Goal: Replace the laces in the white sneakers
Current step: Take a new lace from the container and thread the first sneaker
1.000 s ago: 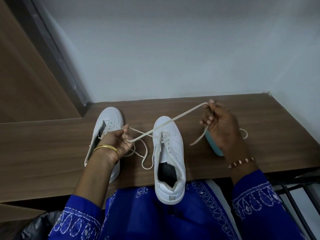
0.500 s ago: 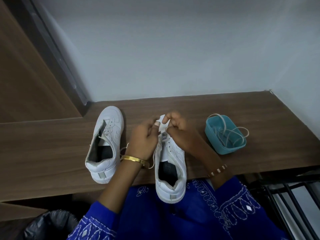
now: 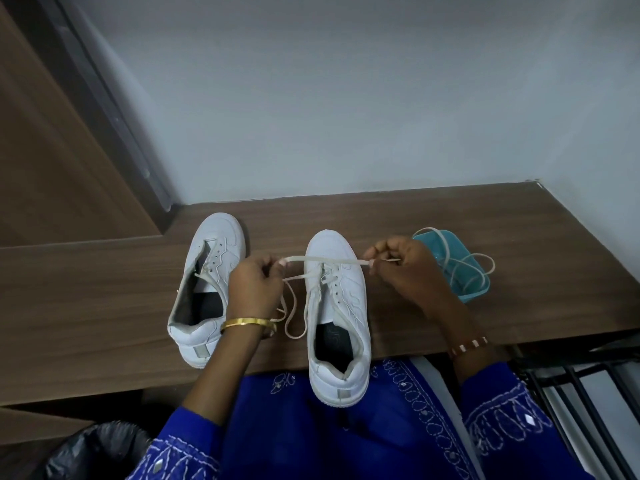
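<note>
White leather sneakers sit on the brown wood-grain shelf (image 3: 485, 216): the nearer sneaker (image 3: 337, 317) overhangs the front edge above the blue embroidered garment (image 3: 294, 427), the second sneaker (image 3: 204, 289) lies just left. A flat white lace (image 3: 325, 260) stretches across the nearer sneaker's eyelets. The left hand (image 3: 254, 289) pinches one end, the right hand (image 3: 401, 268) pinches the other. Behind the right hand, a small teal plastic tray (image 3: 474, 292) holds another lace (image 3: 460, 265).

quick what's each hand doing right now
Left hand: pinching the lace left of the right sneaker.
Right hand: pinching the same lace on the other side.
</note>
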The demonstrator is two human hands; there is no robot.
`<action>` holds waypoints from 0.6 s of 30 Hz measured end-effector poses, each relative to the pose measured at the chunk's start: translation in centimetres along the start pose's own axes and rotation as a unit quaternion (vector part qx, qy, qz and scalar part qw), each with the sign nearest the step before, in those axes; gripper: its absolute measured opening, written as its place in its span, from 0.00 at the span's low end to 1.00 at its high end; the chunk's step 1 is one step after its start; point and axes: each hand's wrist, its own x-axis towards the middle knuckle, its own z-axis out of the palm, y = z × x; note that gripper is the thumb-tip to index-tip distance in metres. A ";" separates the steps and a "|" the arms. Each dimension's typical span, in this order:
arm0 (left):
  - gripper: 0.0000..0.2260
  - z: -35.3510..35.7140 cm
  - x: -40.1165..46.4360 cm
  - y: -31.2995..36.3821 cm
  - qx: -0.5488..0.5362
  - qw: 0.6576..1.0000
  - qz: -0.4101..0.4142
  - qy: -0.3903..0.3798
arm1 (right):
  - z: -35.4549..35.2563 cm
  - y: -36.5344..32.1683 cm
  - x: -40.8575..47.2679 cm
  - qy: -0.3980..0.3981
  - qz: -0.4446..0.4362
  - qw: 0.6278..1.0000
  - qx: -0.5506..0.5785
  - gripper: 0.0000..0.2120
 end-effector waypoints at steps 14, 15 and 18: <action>0.07 3.5 -2.1 3.2 -0.044 0.992 0.081 -0.082 | 1.8 -0.7 0.2 0.059 -0.088 0.993 -0.043 0.12; 0.05 3.4 -2.0 3.0 -0.051 0.993 0.071 -0.078 | 1.7 -0.4 0.2 0.089 -0.085 0.992 -0.035 0.11; 0.04 3.4 -1.6 2.2 -0.081 0.994 0.027 -0.073 | 2.1 0.7 -0.2 0.107 -0.023 0.992 -0.059 0.08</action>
